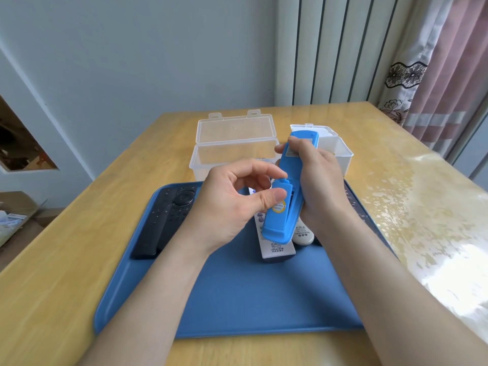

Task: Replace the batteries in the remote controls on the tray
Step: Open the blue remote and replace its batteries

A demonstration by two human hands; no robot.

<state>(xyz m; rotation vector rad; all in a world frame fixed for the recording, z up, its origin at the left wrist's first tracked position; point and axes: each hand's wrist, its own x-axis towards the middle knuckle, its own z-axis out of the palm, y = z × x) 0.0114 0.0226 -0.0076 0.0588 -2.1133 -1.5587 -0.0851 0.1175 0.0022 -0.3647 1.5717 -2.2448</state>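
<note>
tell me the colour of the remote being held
Bright blue remote, with a yellow-ringed sticker on its battery cover; the head view shows it.

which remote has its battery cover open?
The blue remote, held above the tray in the right hand; the left hand pinches its part-open battery cover. The black remotes and white remotes lie on the tray.

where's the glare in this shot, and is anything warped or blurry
In the head view, glare washes out the grain on the right side of the table; the wide lens of that view makes the curtain lean; the blue remote, left hand and right hand look sharp, with soft shadows on the tray.
</note>
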